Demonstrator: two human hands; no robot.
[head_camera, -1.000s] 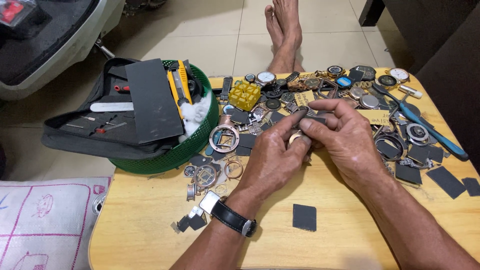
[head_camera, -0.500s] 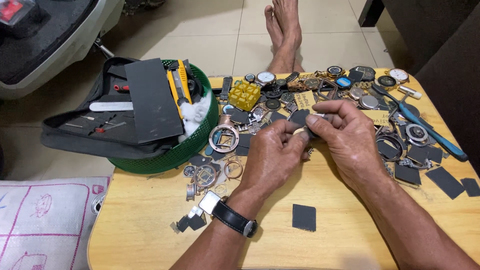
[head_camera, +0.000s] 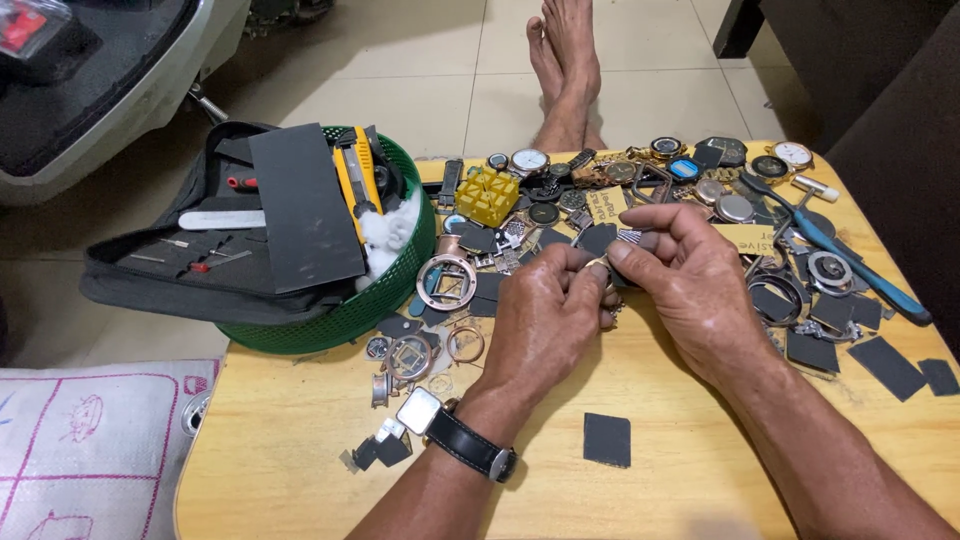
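The wooden counter (head_camera: 300, 440) is bare along its near edge, with open wood to the left of the left forearm and between the two forearms, where only one dark square (head_camera: 607, 439) lies; its left edge drops to a patterned sack (head_camera: 90, 440) on the floor, and its far edge is crowded with watch parts (head_camera: 560, 190) from the yellow block (head_camera: 487, 194) across to a blue-handled tool (head_camera: 860, 265) near the right edge. More dark squares (head_camera: 885, 365) lie scattered at the right, close to that edge. A green basket (head_camera: 340, 315) sits on the far left corner, overhanging the counter, and holds a black tool case (head_camera: 160, 270) lying open with small tools in its loops, a grey sheet (head_camera: 305, 205), a yellow cutter (head_camera: 358, 172) and white wadding (head_camera: 388, 228). Beside the basket lies a copper-coloured watch frame (head_camera: 443, 280). The left hand (head_camera: 545, 325), with a black-strapped watch (head_camera: 450, 435) on the wrist, and the right hand (head_camera: 690, 280) meet above the middle of the counter; the fingers (head_camera: 585, 262) of both are pressed together, pinching a small metal part (head_camera: 603, 268) between their tips. The part is mostly hidden, so its long axis and heading cannot be told
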